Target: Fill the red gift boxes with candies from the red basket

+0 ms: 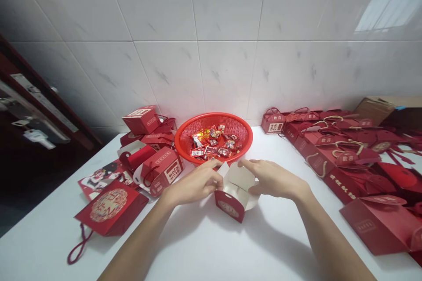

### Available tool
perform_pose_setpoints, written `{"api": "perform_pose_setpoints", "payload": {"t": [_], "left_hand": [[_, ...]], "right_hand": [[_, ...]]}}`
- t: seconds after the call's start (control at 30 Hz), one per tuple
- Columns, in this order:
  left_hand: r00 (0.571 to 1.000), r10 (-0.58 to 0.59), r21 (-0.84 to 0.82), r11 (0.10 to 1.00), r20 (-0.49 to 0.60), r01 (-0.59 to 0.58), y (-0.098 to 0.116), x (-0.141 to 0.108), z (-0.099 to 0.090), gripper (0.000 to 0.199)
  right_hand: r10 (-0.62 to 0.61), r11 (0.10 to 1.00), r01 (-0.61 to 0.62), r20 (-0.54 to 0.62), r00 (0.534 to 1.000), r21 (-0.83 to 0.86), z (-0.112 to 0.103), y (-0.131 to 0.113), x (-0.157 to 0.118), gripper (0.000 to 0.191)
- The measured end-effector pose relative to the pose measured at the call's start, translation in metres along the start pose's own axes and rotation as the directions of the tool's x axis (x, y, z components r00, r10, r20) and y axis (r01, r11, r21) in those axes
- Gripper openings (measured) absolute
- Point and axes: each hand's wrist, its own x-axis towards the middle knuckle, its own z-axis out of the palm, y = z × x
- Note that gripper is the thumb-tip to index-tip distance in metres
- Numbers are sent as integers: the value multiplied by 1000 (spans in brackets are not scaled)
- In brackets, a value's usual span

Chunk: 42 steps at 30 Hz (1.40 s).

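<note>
A small red gift box (230, 207) stands on the white table between my hands, its top flaps up and its pale inside showing. My left hand (199, 181), fingers curled, grips the box's left edge. On the far right side, my right hand (272, 179) holds a flap between thumb and fingers. Just behind the box sits a red plastic basket (214, 118) with wrapped sweets (212, 142) in it. Whether anything lies at the bottom of the box, I cannot tell.
Red gift boxes (161, 169) are piled at the left, one (110, 208) with a cord loop. Rows of similar boxes (336, 180) with rope handles fill the right side. A cardboard carton (376, 109) is behind them. A tiled wall (227, 74) bounds the table (198, 250); a door with keys (38, 137) is left.
</note>
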Motion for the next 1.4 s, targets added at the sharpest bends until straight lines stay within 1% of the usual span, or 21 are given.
{"api": "perform_pose_setpoints", "payload": {"t": [0.1, 0.2, 0.27, 0.33, 0.4, 0.47, 0.57, 0.67, 0.73, 0.83, 0.93, 0.97, 1.03, 1.07, 1.1, 1.13, 1.17, 1.2, 1.23, 1.3, 1.4], "left_hand": [[995, 85, -36, 996, -57, -87, 2, -5, 6, 31], [984, 166, 8, 986, -66, -166, 7, -8, 10, 32], [988, 149, 49, 988, -41, -147, 10, -9, 11, 24], [998, 57, 86, 995, -29, -54, 13, -10, 10, 16], [999, -23, 105, 994, -33, 26, 15, -11, 9, 33], [999, -48, 101, 994, -24, 51, 17, -12, 9, 53], [997, -77, 68, 995, 25, 75, 20, -14, 13, 75], [987, -147, 81, 987, 67, 142, 25, -16, 20, 91], [982, -178, 124, 978, 64, 169, 29, -19, 23, 94], [991, -122, 142, 983, 49, 114, 33, -24, 14, 90], [999, -18, 44, 999, 37, 16, 31, -22, -15, 77], [1000, 8, 7, 1000, -13, -8, 27, -16, -27, 67], [984, 51, -7, 999, -171, -53, 16, 2, -52, 48], [973, 48, 11, 999, -225, -46, 7, 15, -62, 43], [970, 27, 37, 999, -242, -19, -2, 30, -70, 39], [979, -14, 77, 997, -204, 31, -12, 47, -75, 35], [991, -77, 142, 986, -109, 92, -23, 63, -78, 31], [989, -146, 215, 967, 15, 139, -33, 79, -77, 30], [981, -183, 245, 956, 70, 161, -42, 94, -74, 27], [970, -221, 274, 944, 104, 186, -55, 117, -63, 33], [959, -239, 274, 942, 151, 192, -65, 136, -43, 46]], "right_hand": [[-6, 991, -4, 73, 997, 133, 0, 7, 2, 57], [-86, 971, 68, 72, 994, 229, 3, 14, 6, 69], [-146, 952, 125, 58, 988, 278, 5, 20, 9, 73], [-201, 930, 174, 52, 978, 323, 7, 26, 13, 77], [-255, 904, 215, 63, 965, 369, 7, 34, 16, 83], [-312, 873, 242, 102, 945, 424, 7, 41, 19, 87], [-379, 821, 252, 158, 912, 511, 7, 51, 25, 93], [-391, 797, 218, 206, 897, 562, 10, 58, 31, 102], [-383, 802, 184, 252, 889, 569, 11, 60, 35, 107], [-386, 809, 184, 267, 883, 558, 9, 59, 36, 103], [-393, 808, 253, 166, 904, 533, -1, 55, 28, 91], [-390, 805, 280, 112, 914, 523, -4, 52, 25, 85], [-365, 799, 321, -13, 931, 508, -10, 48, 18, 73], [-342, 796, 332, -76, 937, 506, -13, 45, 15, 67], [-316, 793, 340, -136, 939, 506, -15, 43, 13, 62], [-293, 788, 350, -191, 937, 507, -16, 41, 11, 57], [-277, 780, 363, -238, 931, 510, -18, 39, 10, 52], [-266, 771, 377, -278, 923, 514, -18, 37, 9, 47], [-259, 761, 391, -311, 915, 517, -19, 35, 8, 44], [-244, 747, 412, -362, 900, 521, -20, 33, 6, 39], [-210, 736, 431, -429, 878, 522, -21, 31, 4, 35]]}}
